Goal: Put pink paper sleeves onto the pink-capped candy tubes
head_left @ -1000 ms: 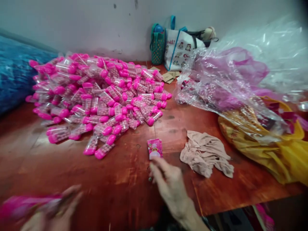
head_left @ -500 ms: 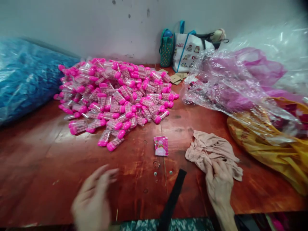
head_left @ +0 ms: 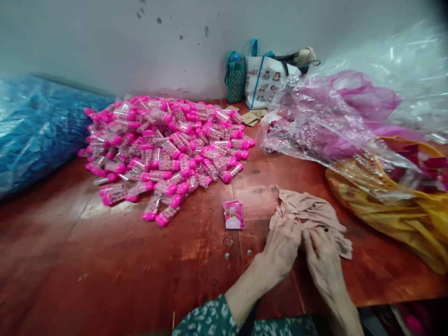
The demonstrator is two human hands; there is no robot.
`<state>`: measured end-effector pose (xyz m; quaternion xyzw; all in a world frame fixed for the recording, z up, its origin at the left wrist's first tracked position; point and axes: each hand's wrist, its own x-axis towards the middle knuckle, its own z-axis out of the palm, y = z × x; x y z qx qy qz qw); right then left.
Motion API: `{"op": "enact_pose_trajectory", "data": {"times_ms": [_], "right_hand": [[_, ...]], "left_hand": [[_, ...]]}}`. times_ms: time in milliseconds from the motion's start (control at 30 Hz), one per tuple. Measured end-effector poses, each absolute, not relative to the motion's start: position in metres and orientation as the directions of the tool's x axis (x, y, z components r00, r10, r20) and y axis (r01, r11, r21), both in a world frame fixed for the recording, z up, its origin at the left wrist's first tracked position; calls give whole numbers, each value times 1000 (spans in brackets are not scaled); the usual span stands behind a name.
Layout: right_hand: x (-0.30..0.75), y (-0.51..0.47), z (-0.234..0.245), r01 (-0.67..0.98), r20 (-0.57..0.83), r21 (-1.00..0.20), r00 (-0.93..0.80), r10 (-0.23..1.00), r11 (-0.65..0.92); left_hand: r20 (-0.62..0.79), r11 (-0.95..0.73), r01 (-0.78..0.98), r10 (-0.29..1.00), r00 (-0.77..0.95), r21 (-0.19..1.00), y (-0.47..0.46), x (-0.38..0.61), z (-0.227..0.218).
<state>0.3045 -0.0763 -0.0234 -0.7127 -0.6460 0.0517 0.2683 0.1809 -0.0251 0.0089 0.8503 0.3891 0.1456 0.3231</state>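
Your left hand (head_left: 283, 248) now joins your right hand (head_left: 324, 256); both (fingers (head_left: 293, 228) curled) pinch the cloth (head_left: 311, 208), spread toward twelve o'clock.

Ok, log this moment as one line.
left hand: touching beige cloth; right hand: touching beige cloth; pink packet: on table; pink-capped tubes: heaped on table
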Motion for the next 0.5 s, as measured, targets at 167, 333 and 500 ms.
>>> {"op": "enact_pose_trajectory", "data": {"times_ms": [167,333,500], "right_hand": [[265,-66,12,869,428,-489,314,847,-75],[201,-39,10,787,295,-617,198,935,28],[180,-33,-21,829,483,-522,92,871,202]], "left_hand": [[87,-352,515,879,469,782,-35,131,17],[66,27,587,989,-136,809,-27,62,9],[-78,134,433,986,-145,891,-14,50,-7]]}}
